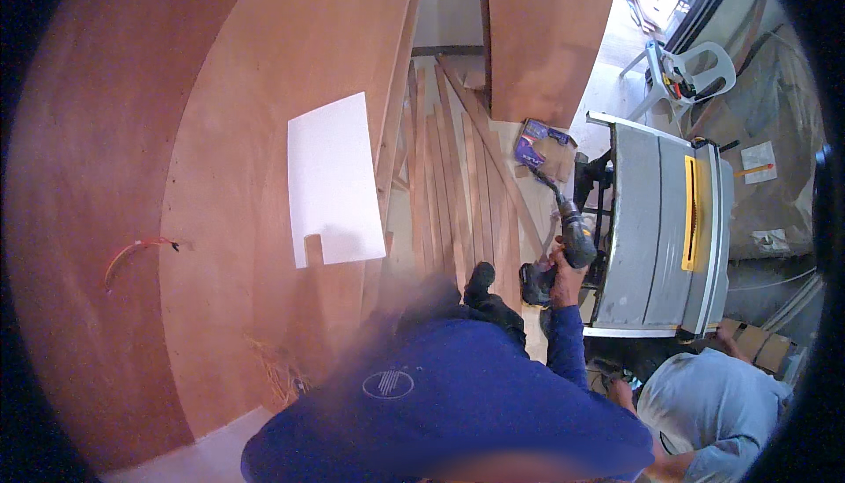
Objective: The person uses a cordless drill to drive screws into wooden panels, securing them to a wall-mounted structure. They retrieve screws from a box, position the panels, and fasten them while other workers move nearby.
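My right hand (566, 279) is wrapped round the grip of a dark cordless drill (576, 238), its long bit pointing away toward the back. The battery base shows just left of the hand. The drill is beside the left edge of a table saw (629, 228) with a grey top and a yellow insert around the blade slot. My left hand does not show; a dark blur covers the area left of my blue shirt. Further left, a white sheet (334, 184) lies against a large brown wood panel (238, 175).
Several long wood strips (440, 193) lie on the floor ahead. A purple box (537, 142) sits beyond the drill. A white plastic chair (704, 65) holding tools stands at the far right. A co-worker in a grey shirt (704, 404) bends beside the saw. Wires (132, 259) stick out of the left panel.
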`<state>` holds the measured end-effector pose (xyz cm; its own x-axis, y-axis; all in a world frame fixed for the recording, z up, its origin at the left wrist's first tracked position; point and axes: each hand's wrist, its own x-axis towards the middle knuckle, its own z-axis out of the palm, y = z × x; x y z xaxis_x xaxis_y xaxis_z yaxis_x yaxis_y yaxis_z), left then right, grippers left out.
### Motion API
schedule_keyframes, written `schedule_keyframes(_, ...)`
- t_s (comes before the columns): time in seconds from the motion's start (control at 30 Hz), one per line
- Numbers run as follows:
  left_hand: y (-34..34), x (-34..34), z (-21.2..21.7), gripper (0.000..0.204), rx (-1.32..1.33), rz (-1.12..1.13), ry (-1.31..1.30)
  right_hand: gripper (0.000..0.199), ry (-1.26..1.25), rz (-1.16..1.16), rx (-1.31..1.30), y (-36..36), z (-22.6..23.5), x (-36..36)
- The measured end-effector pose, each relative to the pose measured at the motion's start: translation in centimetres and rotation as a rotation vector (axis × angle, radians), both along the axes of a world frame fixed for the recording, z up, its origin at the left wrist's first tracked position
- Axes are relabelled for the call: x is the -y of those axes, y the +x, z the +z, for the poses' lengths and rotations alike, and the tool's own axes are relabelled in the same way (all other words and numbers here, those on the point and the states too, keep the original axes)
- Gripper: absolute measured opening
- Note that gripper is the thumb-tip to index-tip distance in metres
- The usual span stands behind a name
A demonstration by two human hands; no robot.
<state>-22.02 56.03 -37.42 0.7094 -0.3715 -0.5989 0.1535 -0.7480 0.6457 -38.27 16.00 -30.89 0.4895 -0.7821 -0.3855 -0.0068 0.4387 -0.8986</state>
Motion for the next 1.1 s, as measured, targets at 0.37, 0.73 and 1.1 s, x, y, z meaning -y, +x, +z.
schedule_keyframes(0.37,12.6,6.7,-5.1,0.020,0.239,-0.276,0.024,0.030,-0.326,-0.485,0.058,1.3,8.0,10.4)
schedule_keyframes(0.73,28.9,16.5,-10.4,0.019,-0.243,-0.393,-0.110,0.017,-0.734,-1.053,-0.155,8.8,6.8,23.9)
schedule_keyframes(1.1,54.9,19.4,-14.6,0.018,-0.169,-0.213,-0.317,0.023,-0.805,-1.185,-0.424,18.0,-0.1,33.4)
